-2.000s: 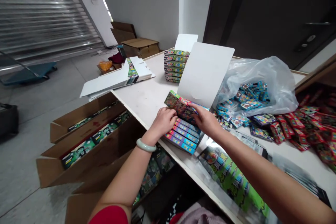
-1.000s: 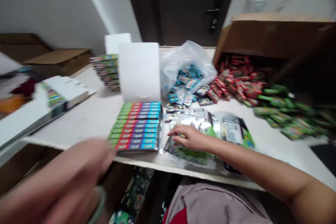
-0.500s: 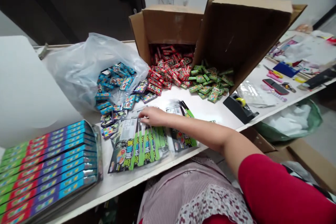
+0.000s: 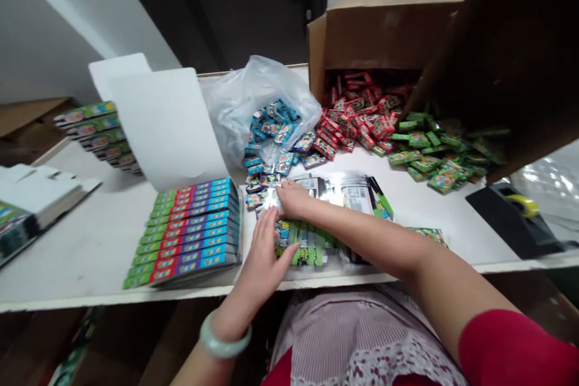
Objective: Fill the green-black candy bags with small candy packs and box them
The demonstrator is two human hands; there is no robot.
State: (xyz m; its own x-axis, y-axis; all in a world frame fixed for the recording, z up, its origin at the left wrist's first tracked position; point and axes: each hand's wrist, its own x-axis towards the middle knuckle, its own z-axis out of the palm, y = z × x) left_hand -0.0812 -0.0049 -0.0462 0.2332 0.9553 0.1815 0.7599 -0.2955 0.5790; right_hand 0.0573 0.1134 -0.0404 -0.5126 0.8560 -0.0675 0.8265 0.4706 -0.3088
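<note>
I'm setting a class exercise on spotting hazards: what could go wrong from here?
The overlapping bags by the left hand might slide off the table. The open box stands near the front edge, so that hand could knock it. Red packets and green packets lie close together and might get mixed.

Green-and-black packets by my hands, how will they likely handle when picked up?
The packets look thin and flat, so they'd probably flex. Glare on them suggests a slippery surface. Lying overlapped, they may slide apart if pushed.

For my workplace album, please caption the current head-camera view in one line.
Left hand and right hand close together at printed plastic pouches, beside an open display box of colourful packs.
</note>
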